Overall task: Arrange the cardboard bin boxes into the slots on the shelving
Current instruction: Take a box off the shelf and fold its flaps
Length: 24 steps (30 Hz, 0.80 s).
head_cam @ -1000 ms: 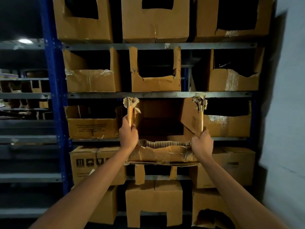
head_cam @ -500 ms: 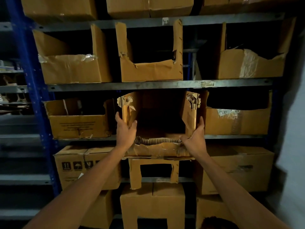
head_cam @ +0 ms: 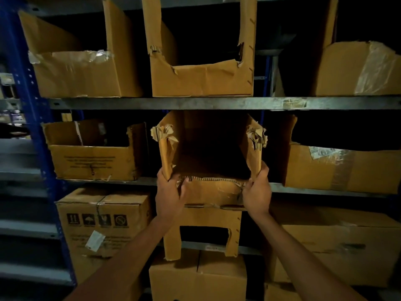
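A worn cardboard bin box (head_cam: 211, 193) with torn front corners and a cut-down front wall sits partly inside the middle slot of the shelving, between two other bins. Its front end still overhangs the grey shelf edge (head_cam: 303, 187). My left hand (head_cam: 170, 193) grips its lower left front corner. My right hand (head_cam: 257, 191) grips the lower right front corner. The box's back is lost in the dark slot.
Open-front bins fill the neighbouring slots: one to the left (head_cam: 93, 153), one to the right (head_cam: 342, 168), three on the shelf above (head_cam: 201, 70). Closed cartons (head_cam: 102, 222) and a cut box (head_cam: 204, 231) sit below. A blue upright (head_cam: 23, 88) bounds the left side.
Both hands have pushed the bin forward and deeper into the middle slot. My hands slid from the side walls down to the lower front corners, and my view has come closer to the shelving.
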Each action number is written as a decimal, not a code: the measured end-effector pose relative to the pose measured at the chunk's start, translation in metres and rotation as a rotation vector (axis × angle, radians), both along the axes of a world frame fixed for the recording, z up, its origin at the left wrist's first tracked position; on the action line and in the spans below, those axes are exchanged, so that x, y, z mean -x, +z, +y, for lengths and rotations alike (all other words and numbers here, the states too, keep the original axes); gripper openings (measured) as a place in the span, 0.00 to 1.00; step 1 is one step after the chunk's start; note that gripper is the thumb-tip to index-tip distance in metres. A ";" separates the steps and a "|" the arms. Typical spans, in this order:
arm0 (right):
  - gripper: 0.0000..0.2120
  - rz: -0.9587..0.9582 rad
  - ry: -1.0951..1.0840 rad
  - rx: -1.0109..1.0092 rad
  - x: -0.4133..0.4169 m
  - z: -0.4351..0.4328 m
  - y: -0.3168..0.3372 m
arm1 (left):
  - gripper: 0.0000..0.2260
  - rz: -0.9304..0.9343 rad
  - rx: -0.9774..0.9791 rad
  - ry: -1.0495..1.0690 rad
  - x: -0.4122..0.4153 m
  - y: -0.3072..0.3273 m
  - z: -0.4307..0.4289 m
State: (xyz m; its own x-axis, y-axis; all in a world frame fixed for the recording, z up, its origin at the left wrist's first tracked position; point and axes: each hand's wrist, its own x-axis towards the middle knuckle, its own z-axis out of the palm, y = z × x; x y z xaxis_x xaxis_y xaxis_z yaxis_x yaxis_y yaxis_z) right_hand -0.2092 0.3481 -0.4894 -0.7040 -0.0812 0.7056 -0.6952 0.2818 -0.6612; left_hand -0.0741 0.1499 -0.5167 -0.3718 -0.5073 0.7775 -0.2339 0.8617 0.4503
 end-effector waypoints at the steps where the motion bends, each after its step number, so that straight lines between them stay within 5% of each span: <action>1: 0.25 0.016 -0.015 0.002 0.003 -0.005 0.001 | 0.22 -0.008 -0.008 0.019 0.004 0.000 -0.004; 13: 0.17 0.023 -0.100 -0.081 0.041 -0.045 0.009 | 0.16 -0.035 -0.042 0.083 0.040 0.013 -0.038; 24: 0.19 0.018 -0.145 -0.124 0.058 -0.064 0.011 | 0.17 -0.040 -0.037 0.053 0.055 0.011 -0.057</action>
